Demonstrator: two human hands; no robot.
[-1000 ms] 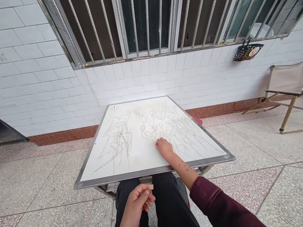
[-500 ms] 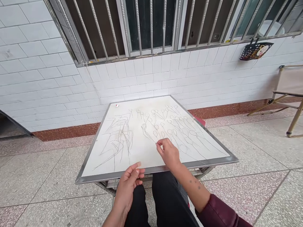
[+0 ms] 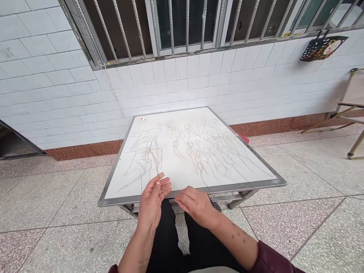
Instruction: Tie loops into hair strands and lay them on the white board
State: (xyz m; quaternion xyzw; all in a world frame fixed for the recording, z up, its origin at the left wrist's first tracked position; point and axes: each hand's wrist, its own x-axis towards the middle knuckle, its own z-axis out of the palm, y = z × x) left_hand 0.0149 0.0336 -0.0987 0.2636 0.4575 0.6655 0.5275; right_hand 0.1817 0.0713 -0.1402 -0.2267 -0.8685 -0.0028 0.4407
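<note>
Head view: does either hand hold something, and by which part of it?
Left hand: a small tan piece at the index fingertip; held or worn, I cannot tell. Right hand: fingers pinched, nothing visible between them.

Dark maroon sleeves (image 3: 273,258) above black trousers (image 3: 167,242), with bare forearms.

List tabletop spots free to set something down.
Bare: the table's middle gap, between tangled strands and looped strands, beyond the right hand; a narrow strip between looped strands and back rim. Crowded: both strand groups.
</note>
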